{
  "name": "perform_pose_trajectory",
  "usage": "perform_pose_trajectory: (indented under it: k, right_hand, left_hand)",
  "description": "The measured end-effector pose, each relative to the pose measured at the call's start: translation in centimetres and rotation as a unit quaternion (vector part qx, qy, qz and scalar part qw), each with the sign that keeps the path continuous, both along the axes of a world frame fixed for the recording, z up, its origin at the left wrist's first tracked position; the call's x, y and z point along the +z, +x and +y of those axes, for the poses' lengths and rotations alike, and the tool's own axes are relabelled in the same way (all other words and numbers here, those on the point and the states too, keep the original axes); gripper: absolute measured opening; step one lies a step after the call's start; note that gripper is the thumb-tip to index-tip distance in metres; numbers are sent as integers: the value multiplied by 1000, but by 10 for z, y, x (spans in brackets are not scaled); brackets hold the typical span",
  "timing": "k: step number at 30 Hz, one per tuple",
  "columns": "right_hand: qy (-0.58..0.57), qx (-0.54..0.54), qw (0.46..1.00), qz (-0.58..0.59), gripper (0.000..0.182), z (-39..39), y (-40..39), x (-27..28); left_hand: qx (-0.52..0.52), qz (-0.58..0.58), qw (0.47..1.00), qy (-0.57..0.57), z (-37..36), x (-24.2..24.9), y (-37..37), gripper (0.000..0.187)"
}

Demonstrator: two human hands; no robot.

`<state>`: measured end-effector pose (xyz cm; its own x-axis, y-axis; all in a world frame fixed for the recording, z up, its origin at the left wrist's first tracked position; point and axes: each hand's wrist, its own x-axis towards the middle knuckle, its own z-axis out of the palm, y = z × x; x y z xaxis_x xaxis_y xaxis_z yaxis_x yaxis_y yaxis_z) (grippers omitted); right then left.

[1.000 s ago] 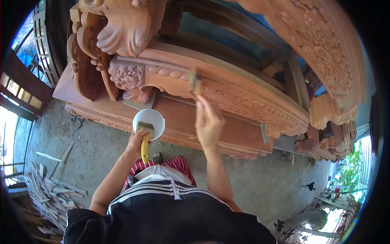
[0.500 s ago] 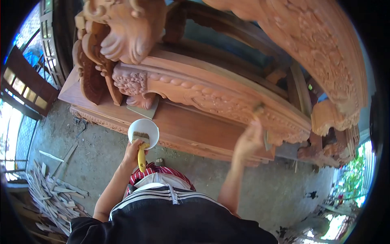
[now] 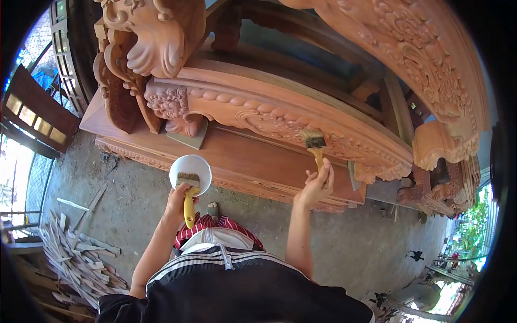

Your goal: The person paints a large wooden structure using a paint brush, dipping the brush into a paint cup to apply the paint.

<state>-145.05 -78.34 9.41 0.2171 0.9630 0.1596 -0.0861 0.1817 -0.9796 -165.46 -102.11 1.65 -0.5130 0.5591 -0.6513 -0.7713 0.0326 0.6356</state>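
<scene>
My left hand (image 3: 176, 201) grips a white plastic tub (image 3: 202, 165) together with a yellow-handled paintbrush (image 3: 188, 211), whose bristles rest inside the tub's mouth. What the tub contains, I cannot make out. Out to the right, my right hand (image 3: 316, 188) is closed around the handle of a second paintbrush (image 3: 316, 142). The light-tipped bristles of that brush touch, or nearly touch, the carved face of a reddish-brown wooden rail (image 3: 253, 114). Raised beading and scrollwork run along this rail.
Below the rail lies a flat wooden base (image 3: 242, 156) with a carved edge. A large curved carved piece (image 3: 425, 59) arches overhead at the right. Scrap wood strips (image 3: 81, 258) are heaped on the concrete floor (image 3: 350, 253) at the left.
My right hand and its brush have moved left along the carved rail, and the brush now shows clearly. My left hand keeps the tub and the other brush in nearly the same place.
</scene>
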Motion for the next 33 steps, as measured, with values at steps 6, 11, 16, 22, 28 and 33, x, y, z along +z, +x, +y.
perform_pose_trajectory:
  k: [6,11,16,22,28,33]
  right_hand:
    - [27,279,959,31,27,-33,-56,1]
    - [90,99,989,-64,25,-22,-31,2]
    - [-25,-103,994,29,23,16,24,-15]
    - [-157,-56,968,188,24,-18,-50,-29]
    - [-156,68,962,212,27,-68,-101,-46]
    - [-127,-78,957,249,27,-53,-100,-61]
  left_hand:
    - [25,-2,1000,-11,-15,-6,11,26]
    - [29,-19,999,-26,-7,-1,18,26]
    - [-5,-12,1000,2,7,-5,15,25]
    - [-50,17,998,19,4,3,-20,25]
    - [-74,32,996,32,-24,1,-88,21]
    - [-62,80,995,11,-51,5,-139,22]
